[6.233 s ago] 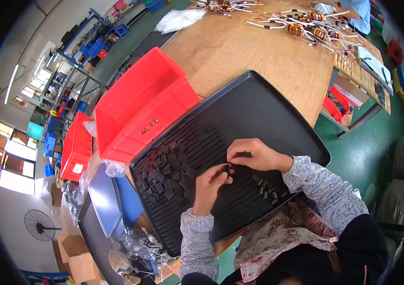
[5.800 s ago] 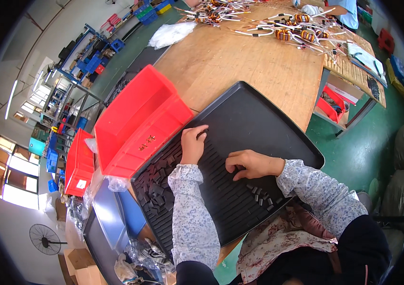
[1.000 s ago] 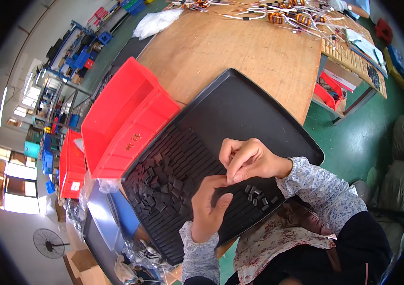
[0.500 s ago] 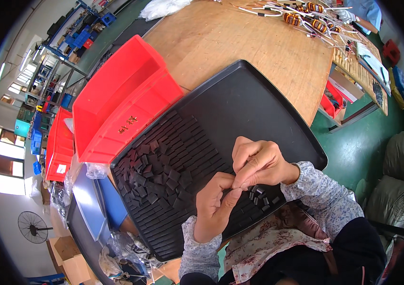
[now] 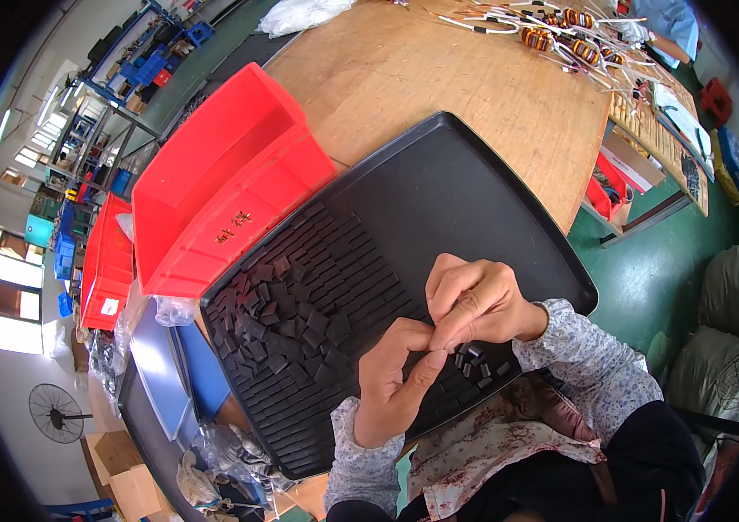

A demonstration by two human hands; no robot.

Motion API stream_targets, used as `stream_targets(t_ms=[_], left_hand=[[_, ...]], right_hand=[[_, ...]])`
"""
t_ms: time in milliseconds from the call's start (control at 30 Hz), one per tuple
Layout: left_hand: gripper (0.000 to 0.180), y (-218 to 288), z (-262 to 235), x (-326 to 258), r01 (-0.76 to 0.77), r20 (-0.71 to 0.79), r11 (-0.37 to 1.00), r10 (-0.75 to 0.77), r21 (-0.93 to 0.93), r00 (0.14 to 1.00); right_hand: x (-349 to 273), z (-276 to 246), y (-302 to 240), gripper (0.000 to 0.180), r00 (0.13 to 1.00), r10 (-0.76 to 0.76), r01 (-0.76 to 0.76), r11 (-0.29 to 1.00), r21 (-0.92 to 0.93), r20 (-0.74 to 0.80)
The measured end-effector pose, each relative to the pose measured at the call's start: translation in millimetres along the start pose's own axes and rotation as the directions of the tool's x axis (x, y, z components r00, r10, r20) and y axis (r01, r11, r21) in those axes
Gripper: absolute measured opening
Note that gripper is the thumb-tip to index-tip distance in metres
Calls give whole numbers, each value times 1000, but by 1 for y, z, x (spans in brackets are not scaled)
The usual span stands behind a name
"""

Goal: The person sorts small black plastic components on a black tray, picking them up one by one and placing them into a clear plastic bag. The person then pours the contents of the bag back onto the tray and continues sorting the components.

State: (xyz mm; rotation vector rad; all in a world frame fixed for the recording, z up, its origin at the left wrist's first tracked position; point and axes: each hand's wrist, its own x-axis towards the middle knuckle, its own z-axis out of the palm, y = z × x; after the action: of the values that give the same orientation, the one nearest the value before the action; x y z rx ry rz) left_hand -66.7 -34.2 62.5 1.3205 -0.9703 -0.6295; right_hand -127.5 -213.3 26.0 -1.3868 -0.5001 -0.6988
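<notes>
Over the near edge of the black tray [image 5: 508,187] the left hand [image 5: 395,383] and right hand [image 5: 478,304] meet, fingertips pinched together on something too small to make out; a few small black pieces [image 5: 478,361] lie on the tray just beneath them; loose dark pieces [image 5: 282,317] crowd the tray's left half; beyond its left rim stands a red bin [image 5: 221,183]; beyond its far rim, copper-wound coils [image 5: 561,35] lie on the wooden table [image 5: 439,70].

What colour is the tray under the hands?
Black. The tray shows best in the head view, the only one here.
</notes>
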Motion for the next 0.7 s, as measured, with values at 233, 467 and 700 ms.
stream_targets(t_ms=[233,467,700], left_hand=[[8,1,-1,-1,3,0,1000,-3,19,1000],[8,3,-1,0,4,-2,1000,-4,26,1000],[9,2,-1,0,2,-8,1000,-2,6,1000]], right_hand=[[1,0,-1,16,999,-52,52,998,-44,15],[1,0,-1,17,998,-61,63,996,-59,26],[1,0,0,19,997,-69,71,995,-67,33]])
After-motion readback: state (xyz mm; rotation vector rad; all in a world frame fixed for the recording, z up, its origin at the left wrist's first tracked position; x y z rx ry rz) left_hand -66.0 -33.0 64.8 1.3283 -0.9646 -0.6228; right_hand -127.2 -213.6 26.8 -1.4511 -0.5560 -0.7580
